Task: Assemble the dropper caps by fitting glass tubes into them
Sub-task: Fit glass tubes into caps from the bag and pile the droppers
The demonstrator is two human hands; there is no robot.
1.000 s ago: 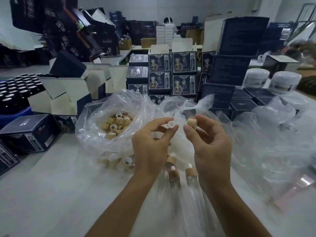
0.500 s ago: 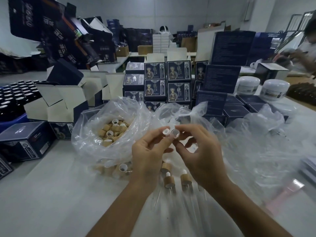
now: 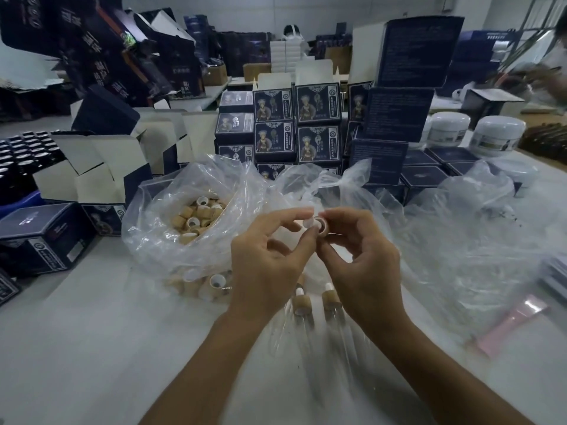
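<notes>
Left hand (image 3: 270, 265) pinching a white rubber bulb (image 3: 309, 222), right hand (image 3: 365, 265) pinching a bamboo cap (image 3: 322, 226), both touching between the grips, finished droppers (image 3: 316, 302) below on the desk (image 3: 92, 348), bag of caps (image 3: 196, 216) left

Back wall (image 3: 383, 10): pale, plain.
Table (image 3: 92, 348): white top, running to the near edge.
Far tables (image 3: 214, 93): stacked with dark cartons (image 3: 101, 56).
Light: dim, even.

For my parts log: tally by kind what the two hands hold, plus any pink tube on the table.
White bulb: 1, pinched by the left hand
Wooden cap: 1, pinched by the right hand
Pink tube: 1
Total: 3
</notes>
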